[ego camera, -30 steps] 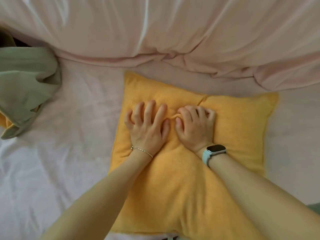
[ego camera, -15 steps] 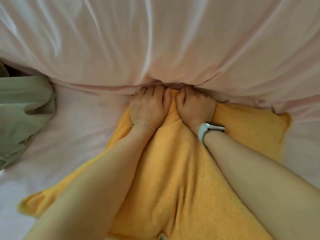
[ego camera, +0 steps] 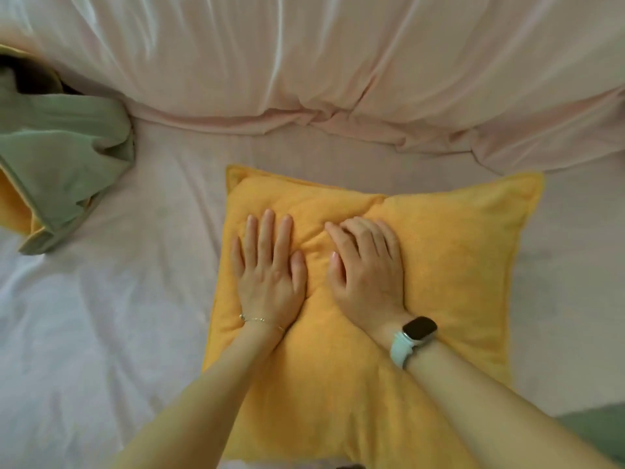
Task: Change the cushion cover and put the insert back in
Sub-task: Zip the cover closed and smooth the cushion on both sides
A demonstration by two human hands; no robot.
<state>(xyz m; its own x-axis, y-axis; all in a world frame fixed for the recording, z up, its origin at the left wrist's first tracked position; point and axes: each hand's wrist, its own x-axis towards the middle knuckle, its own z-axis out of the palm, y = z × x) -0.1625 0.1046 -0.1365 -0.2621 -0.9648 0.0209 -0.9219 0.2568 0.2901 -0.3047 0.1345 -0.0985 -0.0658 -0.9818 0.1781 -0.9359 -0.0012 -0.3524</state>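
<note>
A square cushion (ego camera: 449, 272) in a yellow terry cover lies flat on the pink bed sheet, plump with its insert inside. My left hand (ego camera: 269, 269) presses flat on its upper left part, fingers straight and together. My right hand (ego camera: 367, 265) rests beside it near the cushion's middle, palm down with fingers loosely bent, pressing a dent into the fabric. Neither hand holds anything. A crumpled green cover (ego camera: 64, 164) with a yellow lining lies at the left edge of the bed.
A bunched pink duvet (ego camera: 321, 59) fills the whole back of the view, its folded edge just beyond the cushion. Bare pink sheet (ego camera: 111, 326) spreads to the left of the cushion. A green patch of fabric (ego camera: 598, 431) shows at the bottom right corner.
Half a second ago both hands were pushed up against the duvet edge at the cushion's top. Now they lie lower on the cushion, flattened out, and the cushion lies square and flat.
</note>
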